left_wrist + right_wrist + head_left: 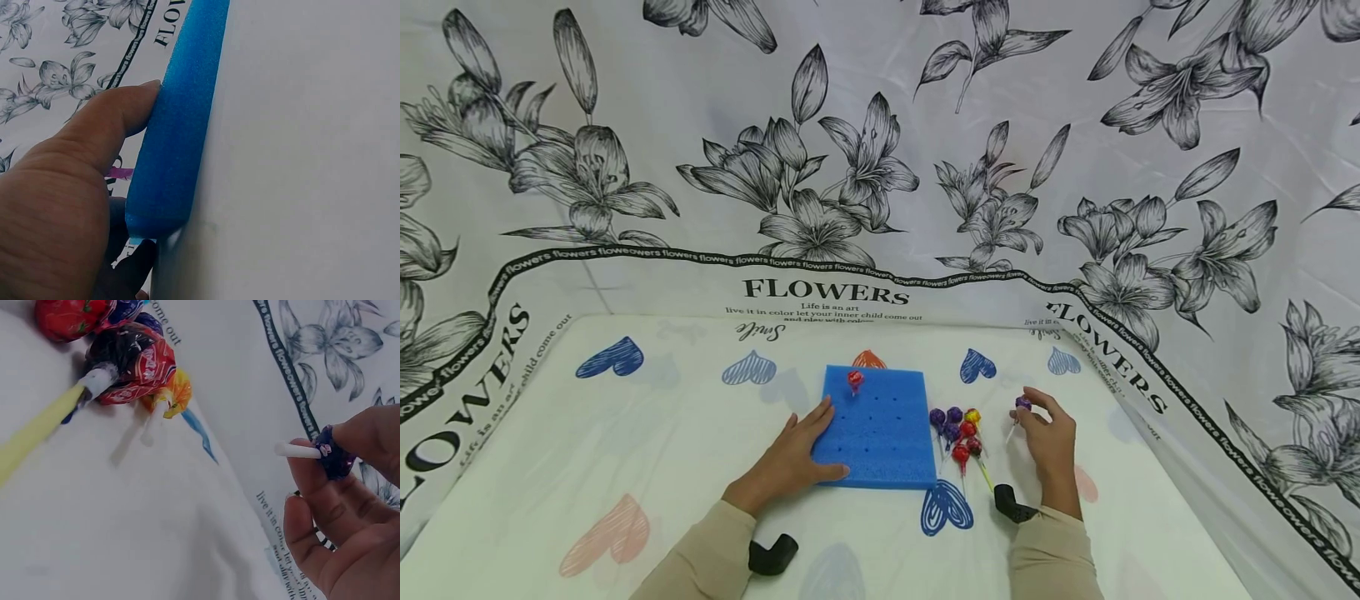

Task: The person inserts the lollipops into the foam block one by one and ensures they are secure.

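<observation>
My right hand [1051, 437] pinches a purple-wrapped lollipop [337, 453] by its head, its white stick pointing away from the fingers. This lollipop is apart from the table, right of a pile of lollipops [961, 454] in purple, red, yellow and dark wrappers. My left hand [790, 458] rests with spread fingers against the left side of a blue foam block [887, 454], the thumb over its top near the front corner. Small holes dot the foam's top. One red lollipop [855, 380] stands upright in it near the back left.
A white tablecloth printed with hearts [610, 358] covers the table. Behind and at the sides hangs a white curtain with black flowers [820, 208]. Black wrist-worn pieces [772, 554] sit at both cuffs.
</observation>
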The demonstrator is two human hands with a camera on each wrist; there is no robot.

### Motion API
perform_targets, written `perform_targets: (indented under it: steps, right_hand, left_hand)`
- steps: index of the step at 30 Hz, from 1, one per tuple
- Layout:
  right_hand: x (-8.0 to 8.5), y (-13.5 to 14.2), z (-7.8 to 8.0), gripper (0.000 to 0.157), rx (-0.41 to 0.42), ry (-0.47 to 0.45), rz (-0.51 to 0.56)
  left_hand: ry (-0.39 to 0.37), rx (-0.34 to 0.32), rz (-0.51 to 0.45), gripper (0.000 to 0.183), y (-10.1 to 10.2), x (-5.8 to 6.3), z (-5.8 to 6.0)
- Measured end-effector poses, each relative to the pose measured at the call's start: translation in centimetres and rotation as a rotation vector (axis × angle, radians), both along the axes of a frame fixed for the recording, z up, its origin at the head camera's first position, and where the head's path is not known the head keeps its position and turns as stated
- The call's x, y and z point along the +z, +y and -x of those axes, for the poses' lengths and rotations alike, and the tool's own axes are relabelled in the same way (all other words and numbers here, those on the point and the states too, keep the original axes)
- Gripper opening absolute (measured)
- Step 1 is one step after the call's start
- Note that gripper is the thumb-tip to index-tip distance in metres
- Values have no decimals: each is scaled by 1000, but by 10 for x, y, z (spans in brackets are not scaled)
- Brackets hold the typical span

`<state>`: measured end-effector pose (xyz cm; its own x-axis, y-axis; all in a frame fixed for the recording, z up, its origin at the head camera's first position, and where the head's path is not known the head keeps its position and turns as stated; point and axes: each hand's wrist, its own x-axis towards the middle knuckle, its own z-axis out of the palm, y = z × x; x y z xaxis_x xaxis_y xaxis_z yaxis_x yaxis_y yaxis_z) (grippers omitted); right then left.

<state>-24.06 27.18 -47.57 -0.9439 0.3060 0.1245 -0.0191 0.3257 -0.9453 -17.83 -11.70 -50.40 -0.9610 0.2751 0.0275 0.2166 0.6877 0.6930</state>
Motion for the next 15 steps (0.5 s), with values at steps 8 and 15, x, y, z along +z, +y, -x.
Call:
perform_targets:
  steps: [8,15]
  right_hand:
    - [11,-1,-2,22,-84,125,86]
    - [37,-4,-11,29,-60,344,244]
  left_hand:
    - [-13,8,0,98,1,0,-1]
    - [-24,20,10,99,2,0,-1]
